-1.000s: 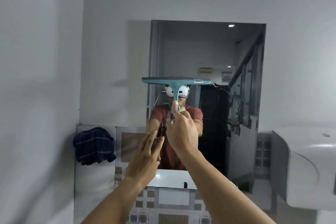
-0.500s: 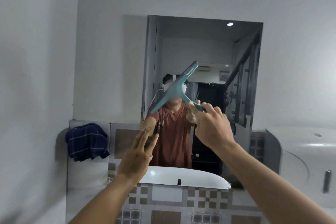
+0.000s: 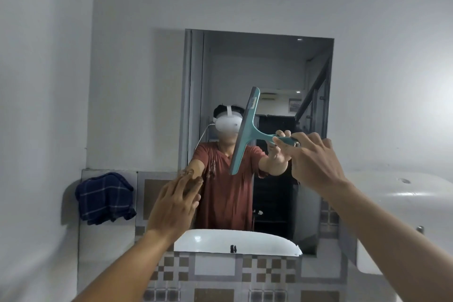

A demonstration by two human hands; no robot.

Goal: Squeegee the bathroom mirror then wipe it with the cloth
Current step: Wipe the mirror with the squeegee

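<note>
And the squeegee [image 3: 245, 130] has swung right round! A second ago its blade lay level across the middle of the mirror [image 3: 259, 76], half a second ago it was tipped on a slant, and now it stands close to upright, leaning a little, its top end toward the mirror's centre and its lower end down over the mirror's lower middle. The handle points out toward the mirror's right edge, and the right hand [image 3: 316, 167] has travelled that way with it, the grip closed around the handle's end with the fingertips pinching it.

The left hand [image 3: 174, 203] sits open and flat by the mirror's lower left corner, fingers together, holding nothing; it has barely shifted. Whether it presses the glass I cannot tell.

What does the turn mean? By my reading, the person is setting up a sideways stroke rather than a downward pull, so the squeegee stage is in progress, with an upright blade ready to sweep across the glass. Whether the rubber edge is actually touching the mirror here is not clear.

The cloth [image 3: 105, 197], dark blue with a pale check, hangs bunched on the tiled ledge [image 3: 110, 247] well left of the mirror, untouched. The wiping stage has not yet begun.
</note>
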